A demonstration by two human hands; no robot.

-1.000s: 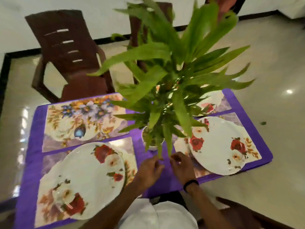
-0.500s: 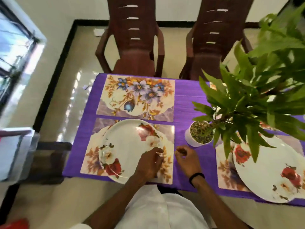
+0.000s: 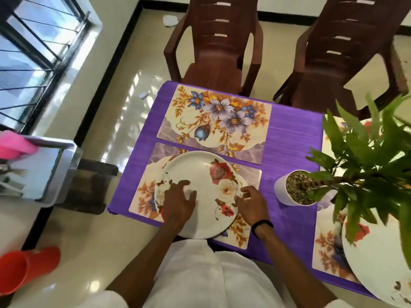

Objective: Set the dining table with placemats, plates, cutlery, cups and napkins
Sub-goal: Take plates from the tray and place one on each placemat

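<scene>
A white plate with red and cream roses [image 3: 206, 174] lies on the near floral placemat [image 3: 142, 196]. My left hand [image 3: 178, 203] rests flat on the plate's left half with its fingers spread. My right hand [image 3: 251, 203] hovers at the plate's right rim with fingers half curled and nothing held. Beyond it a second placemat with blue flowers [image 3: 213, 121] lies bare. At the right edge another rose plate [image 3: 378, 274] sits on a third placemat [image 3: 327, 252], partly hidden by leaves. No cutlery, cups or napkins are on the table.
A purple cloth [image 3: 289, 134] covers the table. A white potted plant [image 3: 281, 192] stands between the settings, its leaves spreading right. Two brown chairs [image 3: 213, 52] [image 3: 347, 58] stand at the far side. A grey tray [image 3: 44, 170] and a red cup [image 3: 22, 267] are at the left.
The view has swung left from the plant to the near left setting. Both hands moved from beside the pot onto the rose plate, the left one flattening on it.
</scene>
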